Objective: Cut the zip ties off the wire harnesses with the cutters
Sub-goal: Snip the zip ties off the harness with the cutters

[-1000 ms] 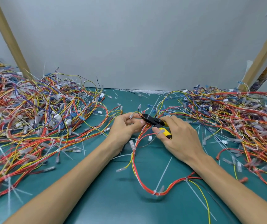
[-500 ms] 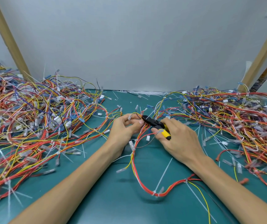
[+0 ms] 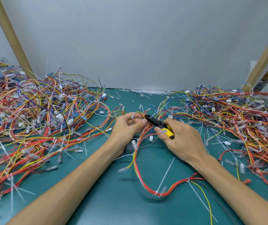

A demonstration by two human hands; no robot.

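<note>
In the centre of the frame, the left hand point(image 3: 126, 125) pinches a red-and-yellow wire harness point(image 3: 135, 158) between curled fingers. Its loop trails toward the lower middle of the green surface point(image 3: 113, 200). The right hand point(image 3: 183, 137) has its fingers wrapped round the handles of the yellow-handled cutters point(image 3: 156, 122), whose black tip is at the pinched wires, perhaps on a zip tie. A left heap point(image 3: 40, 119) and a right heap point(image 3: 235, 114) of harnesses flank them.

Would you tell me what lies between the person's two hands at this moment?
In the head view, the cutters, held in the right hand, span that gap; their black tip meets the red-and-yellow harness pinched by the left hand.
</note>
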